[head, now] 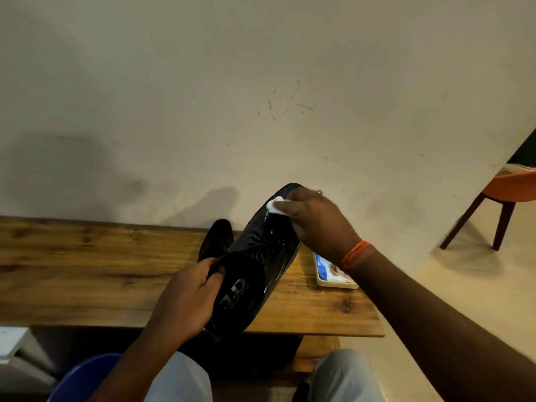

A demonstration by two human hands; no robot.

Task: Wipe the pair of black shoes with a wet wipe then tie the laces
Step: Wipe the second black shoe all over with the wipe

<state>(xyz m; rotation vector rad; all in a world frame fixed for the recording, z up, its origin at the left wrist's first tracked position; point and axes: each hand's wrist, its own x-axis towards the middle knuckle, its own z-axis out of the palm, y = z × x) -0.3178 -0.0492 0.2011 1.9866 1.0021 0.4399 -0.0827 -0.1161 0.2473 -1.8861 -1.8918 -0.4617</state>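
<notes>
So the left hand (185,297) has the black dress shoe (258,262) lifted above the wooden table (87,268), fingers curled round the heel collar, which looks like the smart place to hold it: stiff rim, shiny upper probably slippery once damp. The right hand (316,221) pinches a bunched wet wipe (277,203) against the toe. The wipe's soft and limp, so it needs pressure behind it. The second shoe (216,242) sits on the table behind the held one, and a wipes pack (333,274) lies at the table's right edge. Laces look loose and floppy.
</notes>
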